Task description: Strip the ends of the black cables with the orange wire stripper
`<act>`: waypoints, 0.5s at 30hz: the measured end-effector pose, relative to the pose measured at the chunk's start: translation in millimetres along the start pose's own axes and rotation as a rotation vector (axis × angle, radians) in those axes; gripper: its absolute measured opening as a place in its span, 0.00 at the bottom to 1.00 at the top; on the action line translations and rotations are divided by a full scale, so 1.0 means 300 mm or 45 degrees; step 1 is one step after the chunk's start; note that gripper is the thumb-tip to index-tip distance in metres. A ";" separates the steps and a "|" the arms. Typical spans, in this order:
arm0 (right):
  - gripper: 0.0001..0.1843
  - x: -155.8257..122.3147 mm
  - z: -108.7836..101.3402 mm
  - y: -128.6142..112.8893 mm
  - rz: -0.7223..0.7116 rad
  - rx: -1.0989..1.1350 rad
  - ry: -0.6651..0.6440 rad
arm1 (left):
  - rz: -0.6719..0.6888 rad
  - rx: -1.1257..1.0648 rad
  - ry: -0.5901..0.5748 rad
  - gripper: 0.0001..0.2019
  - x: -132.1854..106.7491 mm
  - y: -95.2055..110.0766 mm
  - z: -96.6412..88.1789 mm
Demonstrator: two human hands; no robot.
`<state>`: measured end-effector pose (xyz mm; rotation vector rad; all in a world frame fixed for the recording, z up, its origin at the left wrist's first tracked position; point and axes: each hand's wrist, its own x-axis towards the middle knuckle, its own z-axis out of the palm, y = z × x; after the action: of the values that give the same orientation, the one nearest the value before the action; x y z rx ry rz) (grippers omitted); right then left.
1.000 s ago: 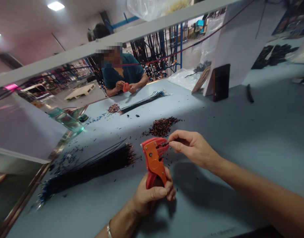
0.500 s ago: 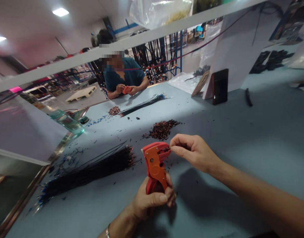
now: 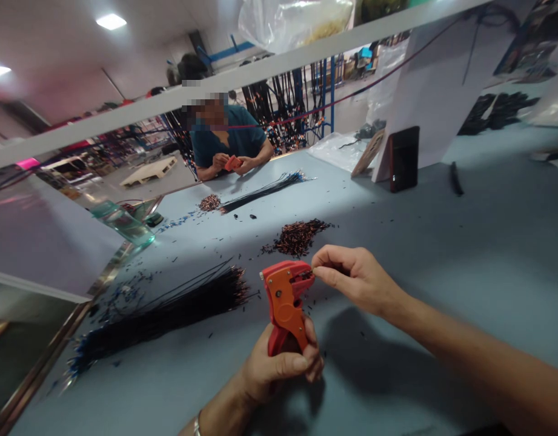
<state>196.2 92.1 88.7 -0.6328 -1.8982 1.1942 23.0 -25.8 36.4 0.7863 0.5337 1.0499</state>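
My left hand (image 3: pixel 283 360) is wrapped round the handles of a red and orange wire stripper (image 3: pixel 285 297), which stands upright with its jaws toward the right. At those jaws my right hand (image 3: pixel 346 272) has thumb and forefinger pinched together; whatever lies between the fingertips is too small to make out. Left of the tool lies a thick bundle of black wires (image 3: pixel 169 315), with coppery ends on the right and blue ones on the left. Just beyond the tool is a heap of short dark and copper-coloured scraps (image 3: pixel 299 236).
Across the table a co-worker (image 3: pixel 231 136) holds an orange tool near a smaller wire bundle (image 3: pixel 265 191) and a scrap heap (image 3: pixel 209 202). A greenish bottle (image 3: pixel 124 224) lies at the left edge. A dark phone (image 3: pixel 405 158) leans on a white panel. Scraps dot the table (image 3: pixel 397 242).
The stripper's jaws and my left fingers have shifted very slightly. My right hand stays in the same place at the jaws.
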 end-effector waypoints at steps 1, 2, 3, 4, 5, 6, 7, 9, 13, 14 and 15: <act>0.07 0.000 -0.001 0.000 0.002 0.000 0.000 | 0.001 0.002 -0.003 0.15 0.000 0.000 0.000; 0.08 -0.001 -0.003 0.000 0.004 -0.006 -0.002 | 0.002 0.003 -0.003 0.15 0.000 -0.001 -0.001; 0.08 -0.001 -0.005 0.000 0.005 -0.017 -0.010 | 0.003 0.004 -0.002 0.15 -0.001 -0.003 -0.002; 0.08 -0.001 -0.007 -0.001 0.007 -0.030 -0.020 | 0.005 0.003 -0.002 0.15 -0.001 -0.005 -0.003; 0.07 -0.002 -0.008 -0.001 0.007 -0.042 -0.032 | 0.008 0.001 -0.004 0.15 -0.001 -0.006 -0.005; 0.07 -0.002 -0.009 -0.002 0.009 -0.052 -0.040 | 0.012 -0.003 -0.007 0.16 -0.001 -0.007 -0.006; 0.07 -0.002 -0.009 -0.002 0.012 -0.057 -0.044 | 0.014 -0.007 -0.011 0.16 -0.001 -0.008 -0.006; 0.08 -0.001 -0.008 -0.002 0.026 -0.048 -0.044 | 0.013 -0.012 -0.018 0.16 0.000 -0.007 -0.007; 0.08 0.000 -0.001 -0.003 0.069 0.001 -0.039 | 0.032 -0.010 0.001 0.14 0.000 -0.003 -0.003; 0.08 0.000 0.001 -0.003 0.075 0.010 -0.032 | 0.032 -0.009 0.008 0.13 0.001 -0.003 -0.002; 0.08 0.000 0.003 -0.004 0.079 0.017 -0.025 | 0.032 -0.009 0.014 0.13 0.001 -0.003 -0.001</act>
<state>195.5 91.3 89.6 -0.6796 -1.8974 1.2555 23.4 -25.8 35.7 0.7827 0.5308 1.0792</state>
